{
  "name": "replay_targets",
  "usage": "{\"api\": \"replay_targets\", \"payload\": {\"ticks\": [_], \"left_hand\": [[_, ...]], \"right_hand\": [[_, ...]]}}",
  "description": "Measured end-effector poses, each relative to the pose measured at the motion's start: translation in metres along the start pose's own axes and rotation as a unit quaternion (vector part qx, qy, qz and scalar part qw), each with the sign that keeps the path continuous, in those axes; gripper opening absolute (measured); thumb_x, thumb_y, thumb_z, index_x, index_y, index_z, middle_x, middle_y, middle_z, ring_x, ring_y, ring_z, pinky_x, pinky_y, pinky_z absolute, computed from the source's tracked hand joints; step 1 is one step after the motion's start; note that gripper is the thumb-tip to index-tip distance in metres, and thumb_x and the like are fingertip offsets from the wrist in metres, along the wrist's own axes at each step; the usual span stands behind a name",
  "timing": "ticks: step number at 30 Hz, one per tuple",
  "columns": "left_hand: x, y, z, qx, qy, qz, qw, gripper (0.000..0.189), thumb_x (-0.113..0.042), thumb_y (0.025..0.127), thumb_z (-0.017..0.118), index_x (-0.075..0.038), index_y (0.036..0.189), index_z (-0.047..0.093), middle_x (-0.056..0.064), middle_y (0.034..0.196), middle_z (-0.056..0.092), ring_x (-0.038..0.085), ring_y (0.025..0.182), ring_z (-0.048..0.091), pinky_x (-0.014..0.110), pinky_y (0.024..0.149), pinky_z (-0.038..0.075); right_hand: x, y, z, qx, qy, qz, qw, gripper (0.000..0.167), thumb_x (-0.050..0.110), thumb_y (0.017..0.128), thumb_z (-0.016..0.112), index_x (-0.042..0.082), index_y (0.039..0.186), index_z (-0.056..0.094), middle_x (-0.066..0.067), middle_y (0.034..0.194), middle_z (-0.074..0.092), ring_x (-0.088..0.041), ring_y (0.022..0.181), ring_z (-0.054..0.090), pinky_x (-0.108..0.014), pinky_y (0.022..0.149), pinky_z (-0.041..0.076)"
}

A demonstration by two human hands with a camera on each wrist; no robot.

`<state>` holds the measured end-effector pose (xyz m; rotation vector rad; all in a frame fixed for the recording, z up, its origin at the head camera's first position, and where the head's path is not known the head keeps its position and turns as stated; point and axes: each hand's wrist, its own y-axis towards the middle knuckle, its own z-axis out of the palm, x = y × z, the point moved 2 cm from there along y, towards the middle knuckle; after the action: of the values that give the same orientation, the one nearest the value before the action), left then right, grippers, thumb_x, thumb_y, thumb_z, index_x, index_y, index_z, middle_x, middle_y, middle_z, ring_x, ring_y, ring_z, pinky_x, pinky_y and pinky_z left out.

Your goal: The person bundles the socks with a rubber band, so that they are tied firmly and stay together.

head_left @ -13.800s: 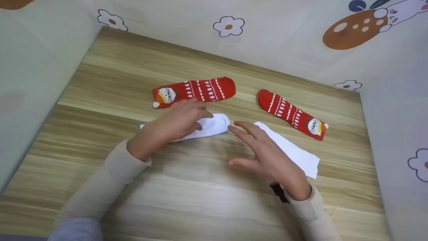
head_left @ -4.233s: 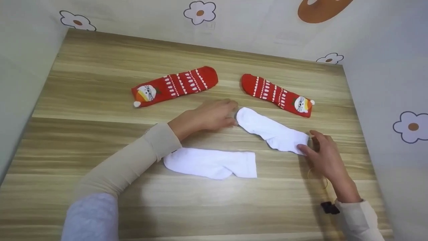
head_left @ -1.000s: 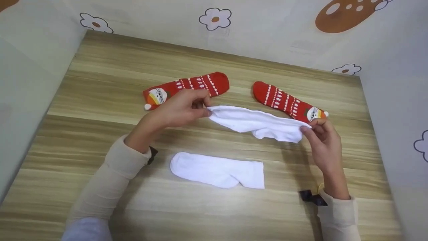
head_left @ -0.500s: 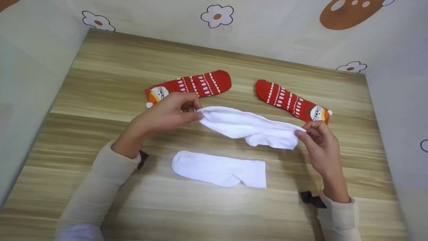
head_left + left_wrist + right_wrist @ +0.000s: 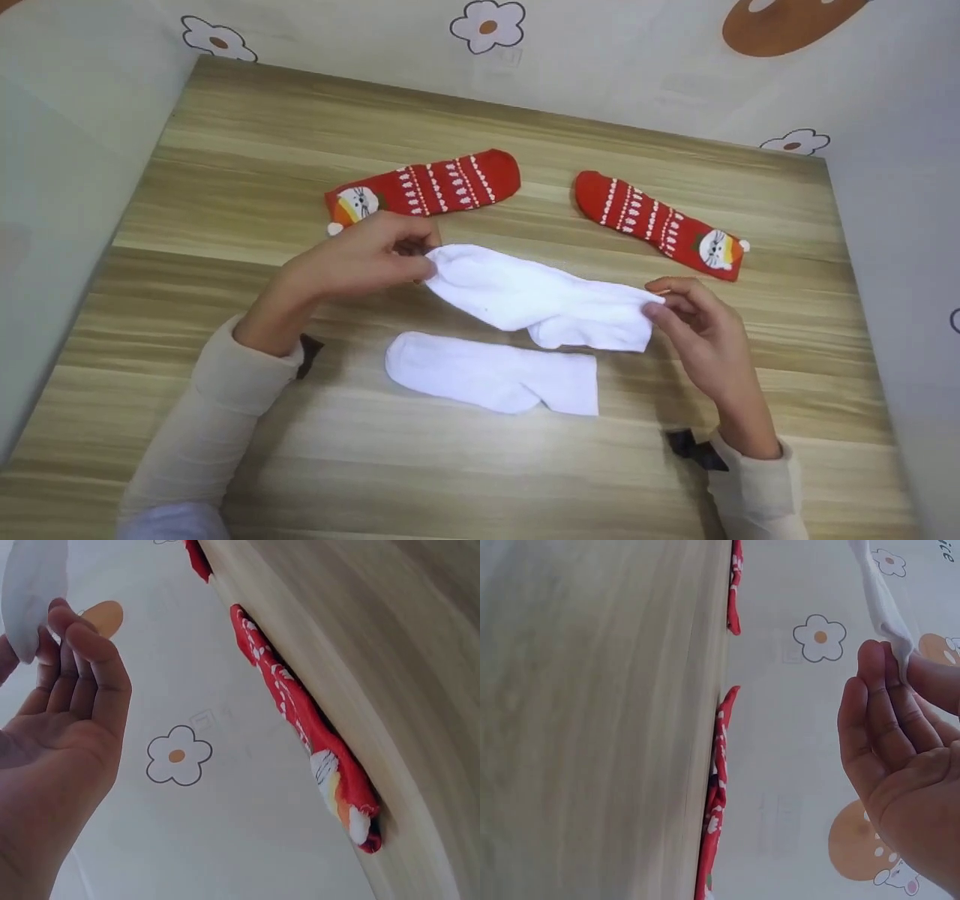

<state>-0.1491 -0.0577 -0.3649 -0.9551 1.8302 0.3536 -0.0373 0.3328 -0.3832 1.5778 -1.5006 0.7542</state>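
Observation:
A white sock is stretched between my two hands, raised off the table, as both wrist views show. My left hand pinches its toe end between thumb and fingers. At the cuff end, the thumb and fingertips of my right hand pinch the edge. A second white sock lies flat on the table just nearer to me, toe to the left. In the left wrist view, part of the held sock shows between the fingertips; the right wrist view shows the held sock edge-on.
Two red patterned socks with animal faces lie farther back: a left one behind my left hand and a right one behind my right hand. Pale walls with flower prints border the wooden table.
About four seconds ago the sock lay on the table; both hands have since lifted it. Over the last second it has moved nearer to me and slightly left, its broad side turning into view.

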Motion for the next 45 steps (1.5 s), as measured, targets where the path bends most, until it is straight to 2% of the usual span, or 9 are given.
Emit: {"api": "replay_targets", "payload": {"ticks": [6, 13, 16, 25, 31, 36, 41, 45], "left_hand": [[0.003, -0.007, -0.003, 0.039, 0.055, 0.016, 0.9976, 0.005, -0.018, 0.092, 0.070, -0.014, 0.095, 0.070, 0.001, 0.085, 0.068, 0.019, 0.084, 0.062, 0.032, 0.076, 0.053], [0.009, -0.014, -0.005, 0.108, 0.079, 0.002, 0.9910, 0.006, -0.017, 0.092, 0.070, -0.011, 0.093, 0.072, 0.002, 0.081, 0.066, 0.019, 0.079, 0.059, 0.029, 0.073, 0.051], [0.010, -0.015, -0.006, 0.139, 0.086, -0.006, 0.9866, 0.007, -0.017, 0.093, 0.070, -0.011, 0.094, 0.072, 0.003, 0.080, 0.064, 0.019, 0.077, 0.057, 0.029, 0.072, 0.049], [0.012, -0.014, 0.001, 0.227, 0.097, -0.047, 0.9679, 0.007, -0.020, 0.093, 0.073, -0.013, 0.092, 0.074, 0.002, 0.078, 0.062, 0.019, 0.077, 0.057, 0.032, 0.074, 0.047], [0.016, -0.013, 0.008, 0.248, 0.111, -0.059, 0.9606, 0.010, -0.019, 0.093, 0.073, -0.013, 0.084, 0.074, -0.001, 0.072, 0.055, 0.018, 0.075, 0.053, 0.031, 0.072, 0.044], [0.021, -0.013, 0.013, 0.257, 0.124, -0.066, 0.9562, 0.018, -0.020, 0.092, 0.072, -0.013, 0.075, 0.069, -0.001, 0.067, 0.051, 0.018, 0.071, 0.051, 0.031, 0.069, 0.042], [0.024, -0.013, 0.017, 0.263, 0.125, -0.071, 0.9540, 0.019, -0.020, 0.092, 0.073, -0.013, 0.075, 0.069, 0.000, 0.069, 0.054, 0.019, 0.072, 0.054, 0.031, 0.070, 0.043], [0.027, -0.014, 0.020, 0.271, 0.112, -0.087, 0.9520, 0.019, -0.019, 0.092, 0.073, -0.013, 0.075, 0.068, 0.000, 0.071, 0.058, 0.020, 0.072, 0.059, 0.031, 0.070, 0.046]], "right_hand": [[0.003, -0.004, 0.005, 0.057, -0.023, 0.006, 0.9981, 0.018, 0.002, 0.095, 0.071, 0.010, 0.111, 0.075, 0.003, 0.101, 0.076, -0.008, 0.087, 0.070, -0.015, 0.081, 0.055], [0.003, -0.004, 0.010, 0.140, -0.053, 0.011, 0.9886, 0.017, 0.006, 0.097, 0.070, 0.013, 0.112, 0.073, 0.001, 0.096, 0.076, -0.009, 0.088, 0.070, -0.015, 0.086, 0.055], [0.003, -0.004, 0.012, 0.171, -0.058, 0.020, 0.9834, 0.018, 0.008, 0.098, 0.069, 0.016, 0.114, 0.072, 0.003, 0.097, 0.076, -0.011, 0.089, 0.070, -0.016, 0.088, 0.054], [0.000, -0.008, 0.019, 0.231, -0.069, 0.002, 0.9706, 0.016, 0.009, 0.098, 0.069, 0.015, 0.113, 0.071, 0.004, 0.096, 0.076, -0.010, 0.086, 0.069, -0.021, 0.082, 0.057], [0.000, -0.009, 0.024, 0.269, -0.100, 0.016, 0.9578, 0.017, 0.011, 0.097, 0.071, 0.020, 0.112, 0.072, 0.007, 0.100, 0.075, -0.010, 0.087, 0.069, -0.023, 0.080, 0.058], [-0.003, -0.010, 0.029, 0.310, -0.103, 0.038, 0.9443, 0.015, 0.014, 0.098, 0.071, 0.017, 0.113, 0.071, 0.003, 0.099, 0.076, -0.012, 0.082, 0.069, -0.024, 0.077, 0.059], [-0.006, -0.013, 0.033, 0.338, -0.103, 0.054, 0.9340, 0.016, 0.019, 0.100, 0.070, 0.017, 0.116, 0.070, 0.001, 0.101, 0.077, -0.013, 0.083, 0.070, -0.024, 0.076, 0.059], [-0.008, -0.014, 0.037, 0.342, -0.120, 0.051, 0.9308, 0.022, 0.020, 0.100, 0.069, 0.018, 0.121, 0.070, 0.000, 0.113, 0.076, -0.010, 0.093, 0.071, -0.025, 0.081, 0.059]]}}
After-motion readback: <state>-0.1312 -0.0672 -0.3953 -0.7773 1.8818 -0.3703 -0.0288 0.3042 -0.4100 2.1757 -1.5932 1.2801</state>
